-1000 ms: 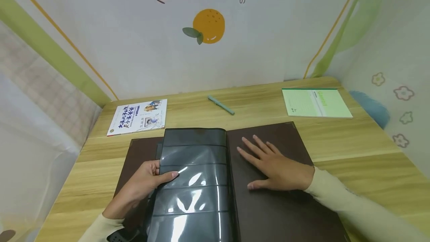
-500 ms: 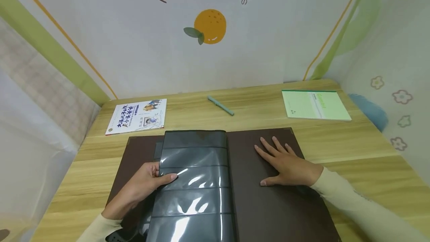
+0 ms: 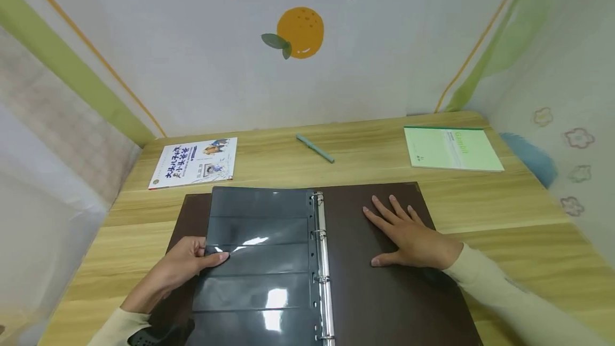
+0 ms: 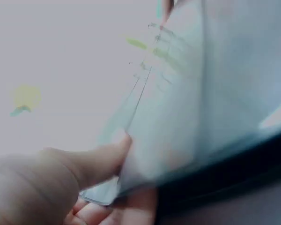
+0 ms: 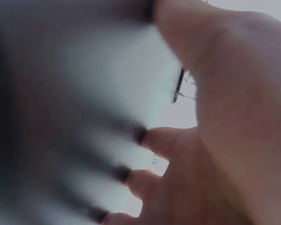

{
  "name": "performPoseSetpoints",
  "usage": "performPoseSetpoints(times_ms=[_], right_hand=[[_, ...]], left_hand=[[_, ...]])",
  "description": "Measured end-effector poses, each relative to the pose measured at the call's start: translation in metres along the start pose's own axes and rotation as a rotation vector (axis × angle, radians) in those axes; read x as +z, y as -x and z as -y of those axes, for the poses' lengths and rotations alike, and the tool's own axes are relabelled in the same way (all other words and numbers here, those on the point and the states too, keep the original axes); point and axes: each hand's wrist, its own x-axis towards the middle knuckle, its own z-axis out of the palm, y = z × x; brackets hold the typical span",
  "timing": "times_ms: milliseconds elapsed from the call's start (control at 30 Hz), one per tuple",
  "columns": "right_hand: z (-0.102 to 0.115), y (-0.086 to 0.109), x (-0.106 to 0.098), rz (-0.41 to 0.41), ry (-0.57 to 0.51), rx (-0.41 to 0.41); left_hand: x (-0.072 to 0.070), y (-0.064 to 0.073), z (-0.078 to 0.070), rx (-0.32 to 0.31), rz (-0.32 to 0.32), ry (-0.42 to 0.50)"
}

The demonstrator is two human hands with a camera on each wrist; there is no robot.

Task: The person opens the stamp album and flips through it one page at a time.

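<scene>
A dark brown ring binder [image 3: 379, 303] lies spread on the table, its metal rings [image 3: 324, 260] showing along the spine. On its left side are black pocket pages [image 3: 259, 260] with shiny clear strips. My left hand [image 3: 175, 268] pinches the outer left edge of these pages, thumb on top and fingers underneath. In the left wrist view, the thumb [image 4: 103, 161] presses on a glossy clear sheet [image 4: 173, 108]. My right hand [image 3: 413, 239] rests flat with spread fingers on the bare brown inside cover at right. The right wrist view shows its fingertips touching a blurred surface.
A white picture booklet [image 3: 194, 162] lies at the back left of the wooden table [image 3: 269, 162]. A green pen [image 3: 314, 148] is behind the binder, and a light green notebook [image 3: 451, 148] sits at the back right. Printed curtains [image 3: 365, 68] hang behind.
The pocket pages have swung to the left with my left hand, uncovering the metal rings. My right hand slid slightly right and then stayed on the cover.
</scene>
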Motion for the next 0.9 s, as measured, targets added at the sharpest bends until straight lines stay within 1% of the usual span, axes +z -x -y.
performPoseSetpoints(times_ms=[33,167,300,400,467,533,633,700,800,900], right_hand=[[0.0,0.001,0.0,-0.001,0.004,0.003],[-0.002,0.001,0.001,0.002,0.011,0.006],[-0.001,0.001,0.002,0.008,-0.007,0.009],[-0.001,0.001,0.001,-0.005,-0.007,0.0],[-0.001,0.0,0.0,-0.014,-0.002,-0.007],[-0.002,-0.001,0.0,-0.028,0.012,-0.016],[-0.006,0.0,0.004,-0.048,0.036,-0.025],[-0.008,0.003,0.01,-0.069,0.06,-0.034],[-0.011,0.007,0.021,-0.087,0.075,-0.032],[-0.012,0.011,0.03,-0.09,0.063,-0.029]], left_hand=[[-0.001,0.0,0.002,0.006,-0.006,0.002],[-0.001,0.0,0.004,0.027,0.002,-0.004],[0.0,0.001,0.004,-0.006,0.004,0.0],[0.003,0.0,0.002,-0.018,-0.038,-0.04],[0.006,0.001,0.0,0.003,-0.095,-0.125],[0.01,0.002,-0.003,0.042,-0.185,-0.246],[0.019,0.006,-0.006,0.084,-0.323,-0.45],[0.024,0.011,-0.005,0.116,-0.39,-0.55],[0.03,0.015,0.0,0.194,-0.444,-0.642],[0.032,0.02,0.006,0.281,-0.469,-0.671]])
